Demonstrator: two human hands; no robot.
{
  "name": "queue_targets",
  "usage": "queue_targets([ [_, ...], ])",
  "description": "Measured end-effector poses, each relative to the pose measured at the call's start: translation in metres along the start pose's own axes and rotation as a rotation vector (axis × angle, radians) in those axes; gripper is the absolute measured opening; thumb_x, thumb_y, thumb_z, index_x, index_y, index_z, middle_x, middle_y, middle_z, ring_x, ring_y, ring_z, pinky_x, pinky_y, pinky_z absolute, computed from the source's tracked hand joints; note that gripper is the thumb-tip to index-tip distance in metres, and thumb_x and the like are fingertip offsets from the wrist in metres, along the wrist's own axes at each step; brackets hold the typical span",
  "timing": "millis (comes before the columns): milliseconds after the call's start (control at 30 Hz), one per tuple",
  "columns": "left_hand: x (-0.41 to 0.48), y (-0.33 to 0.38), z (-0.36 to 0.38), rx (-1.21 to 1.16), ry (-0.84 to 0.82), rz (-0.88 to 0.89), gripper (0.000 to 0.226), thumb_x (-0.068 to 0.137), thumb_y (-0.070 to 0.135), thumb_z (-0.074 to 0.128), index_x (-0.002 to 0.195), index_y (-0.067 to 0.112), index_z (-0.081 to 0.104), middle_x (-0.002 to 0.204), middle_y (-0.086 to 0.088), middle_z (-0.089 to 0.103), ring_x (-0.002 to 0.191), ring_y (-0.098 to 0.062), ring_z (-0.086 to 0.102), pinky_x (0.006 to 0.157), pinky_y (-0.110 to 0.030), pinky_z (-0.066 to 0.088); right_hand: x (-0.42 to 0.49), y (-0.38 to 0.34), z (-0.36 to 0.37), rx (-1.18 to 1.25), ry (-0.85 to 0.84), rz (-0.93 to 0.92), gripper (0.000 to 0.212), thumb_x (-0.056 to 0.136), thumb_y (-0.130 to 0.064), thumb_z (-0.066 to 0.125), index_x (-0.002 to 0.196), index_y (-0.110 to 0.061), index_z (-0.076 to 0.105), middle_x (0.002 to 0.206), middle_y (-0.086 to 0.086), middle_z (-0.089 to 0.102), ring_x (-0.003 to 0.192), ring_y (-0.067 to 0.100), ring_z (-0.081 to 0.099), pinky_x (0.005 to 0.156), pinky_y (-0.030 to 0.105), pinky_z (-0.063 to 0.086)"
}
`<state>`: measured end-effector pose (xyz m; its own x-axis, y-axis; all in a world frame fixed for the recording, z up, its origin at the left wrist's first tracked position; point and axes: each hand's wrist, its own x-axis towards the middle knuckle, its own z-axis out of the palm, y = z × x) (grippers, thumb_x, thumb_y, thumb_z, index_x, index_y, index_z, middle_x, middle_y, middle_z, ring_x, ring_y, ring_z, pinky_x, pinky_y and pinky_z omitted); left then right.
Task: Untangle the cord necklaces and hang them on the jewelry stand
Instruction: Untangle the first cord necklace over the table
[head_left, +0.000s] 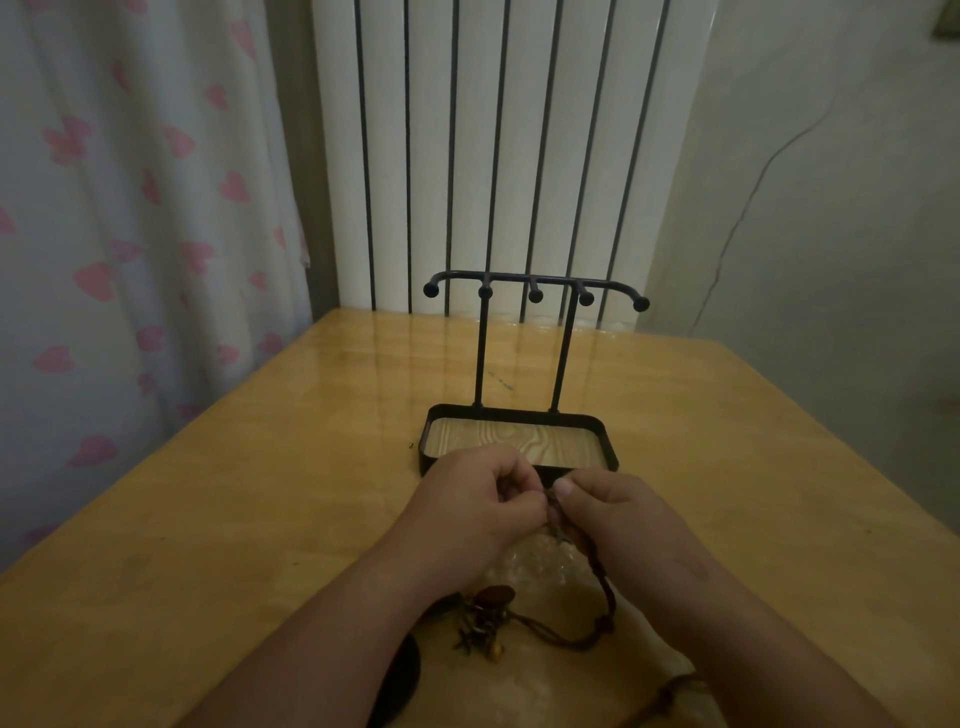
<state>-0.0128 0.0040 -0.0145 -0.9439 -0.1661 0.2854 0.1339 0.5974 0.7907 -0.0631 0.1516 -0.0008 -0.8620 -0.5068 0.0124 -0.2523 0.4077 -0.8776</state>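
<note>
A black jewelry stand (535, 285) with several ball-tipped pegs rises from a wood-lined tray (519, 415) in the middle of the table; nothing hangs on it. Just in front of the tray, my left hand (467, 499) and my right hand (618, 512) meet fingertip to fingertip, both pinching a knot of brown cord. The cord necklace (605, 597) trails down from my right hand to the table and loops left to a cluster of beads and a brown pendant (491, 610). The knot itself is mostly hidden by my fingers.
The wooden table (260, 519) has its left edge near a curtain with pink hearts (130, 234). A white radiator (493, 156) stands behind. A dark round object (400, 680) lies under my left forearm, and another cord piece (680, 691) near the bottom right.
</note>
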Motion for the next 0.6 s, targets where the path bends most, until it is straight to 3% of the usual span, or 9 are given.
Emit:
queue_targets([
  [100, 0.0004, 0.0005, -0.0001, -0.003, 0.005, -0.003, 0.013, 0.084, 0.027, 0.064, 0.074, 0.034, 0.063, 0.077, 0.009, 0.066, 0.073, -0.005, 0.060, 0.063, -0.020, 0.048, -0.0001, -0.0008, 0.0007, 0.036, -0.001, 0.019, 0.036, 0.099, -0.025, 0.046, 0.066, -0.015, 0.058, 0.054, -0.005, 0.045, 0.043, 0.002, 0.037, 0.046, 0.019, 0.032],
  [233, -0.0004, 0.0029, -0.0028, -0.017, 0.015, -0.009, 0.015, 0.087, 0.027, 0.066, 0.074, 0.034, 0.066, 0.066, 0.027, 0.061, 0.065, 0.011, 0.055, 0.056, -0.007, 0.040, 0.0013, 0.0010, 0.0013, 0.013, 0.033, 0.001, 0.036, 0.098, -0.025, 0.047, 0.067, -0.014, 0.059, 0.049, -0.010, 0.045, 0.042, -0.001, 0.038, 0.047, 0.019, 0.032],
  [400, 0.0004, 0.0014, -0.0021, 0.025, 0.017, -0.020, 0.015, 0.087, 0.030, 0.066, 0.073, 0.037, 0.065, 0.068, 0.019, 0.061, 0.066, 0.012, 0.054, 0.055, -0.008, 0.038, 0.0012, 0.0018, 0.0007, -0.029, 0.032, -0.027, 0.037, 0.098, -0.025, 0.048, 0.064, -0.017, 0.059, 0.046, -0.011, 0.045, 0.040, -0.001, 0.039, 0.042, 0.013, 0.030],
  [600, 0.0013, 0.0005, -0.0028, 0.032, -0.045, -0.016, 0.020, 0.090, 0.026, 0.059, 0.073, 0.035, 0.059, 0.069, 0.012, 0.057, 0.058, 0.008, 0.050, 0.050, -0.008, 0.036, 0.0004, 0.0026, 0.0038, 0.054, 0.006, -0.004, 0.037, 0.098, -0.027, 0.048, 0.065, -0.017, 0.061, 0.047, -0.011, 0.047, 0.043, 0.001, 0.039, 0.046, 0.018, 0.033],
])
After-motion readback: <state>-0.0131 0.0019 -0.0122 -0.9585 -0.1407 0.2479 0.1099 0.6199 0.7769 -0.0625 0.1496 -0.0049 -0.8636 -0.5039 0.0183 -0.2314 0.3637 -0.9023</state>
